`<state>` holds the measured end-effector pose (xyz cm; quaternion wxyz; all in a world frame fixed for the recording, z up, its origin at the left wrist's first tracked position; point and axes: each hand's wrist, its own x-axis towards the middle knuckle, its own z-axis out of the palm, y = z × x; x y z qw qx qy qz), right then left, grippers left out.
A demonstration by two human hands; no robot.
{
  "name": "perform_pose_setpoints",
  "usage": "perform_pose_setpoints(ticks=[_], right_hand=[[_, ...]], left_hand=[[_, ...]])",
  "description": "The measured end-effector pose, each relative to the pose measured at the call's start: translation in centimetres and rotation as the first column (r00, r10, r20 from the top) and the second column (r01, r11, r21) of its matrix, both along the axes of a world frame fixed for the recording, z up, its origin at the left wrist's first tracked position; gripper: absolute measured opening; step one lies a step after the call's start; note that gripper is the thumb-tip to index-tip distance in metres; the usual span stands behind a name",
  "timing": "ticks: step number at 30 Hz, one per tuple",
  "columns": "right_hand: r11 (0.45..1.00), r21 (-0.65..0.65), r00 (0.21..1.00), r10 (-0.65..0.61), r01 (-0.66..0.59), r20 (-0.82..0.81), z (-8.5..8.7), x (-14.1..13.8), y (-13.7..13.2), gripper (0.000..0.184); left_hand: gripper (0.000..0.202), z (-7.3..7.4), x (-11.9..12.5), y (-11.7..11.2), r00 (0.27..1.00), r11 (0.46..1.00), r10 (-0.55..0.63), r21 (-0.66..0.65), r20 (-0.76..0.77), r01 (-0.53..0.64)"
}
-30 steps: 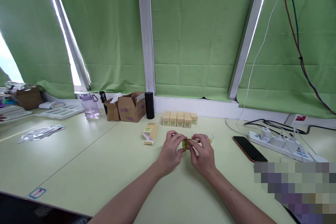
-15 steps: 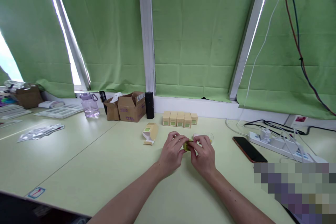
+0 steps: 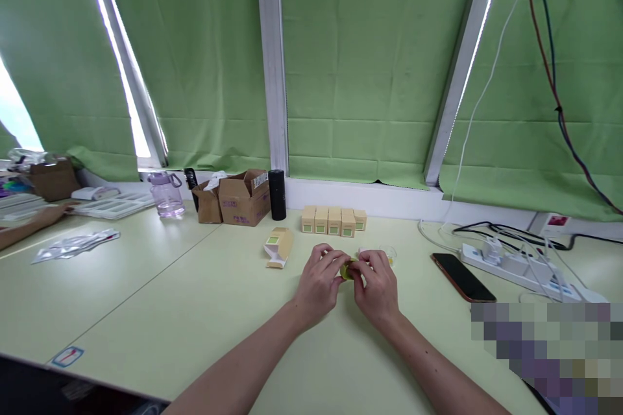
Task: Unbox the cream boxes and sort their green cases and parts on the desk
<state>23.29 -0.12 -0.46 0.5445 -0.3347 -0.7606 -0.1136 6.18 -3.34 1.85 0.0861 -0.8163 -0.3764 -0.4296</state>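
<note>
Pale green table [image 3: 195, 298], green blinds [image 3: 365, 78] behind: our left hand [image 3: 318, 282] and right hand [image 3: 377, 285] both pinch a small yellow-green piece [image 3: 347, 270] just above it, nearer together than a second ago; a co-worker's hand [image 3: 51, 213] has entered far left.

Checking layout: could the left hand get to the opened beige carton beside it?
Probably yes: the carton lies just beyond the left hand, bare table between, though that hand holds a green thing.

Matt pale table [image 3: 195, 311], brown cardboard boxes [image 3: 243, 198], glossy phone [image 3: 461, 275]
</note>
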Motion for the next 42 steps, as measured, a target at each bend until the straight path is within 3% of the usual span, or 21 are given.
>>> perform_pose_setpoints(ticks=[42], right_hand=[[0.996, 0.052, 0.998, 0.068, -0.067, -0.010, 0.25, -0.27, -0.23, 0.018]], left_hand=[[0.046, -0.54, -0.22, 0.43, 0.996, 0.994, 0.093, 0.050, 0.006, -0.093]])
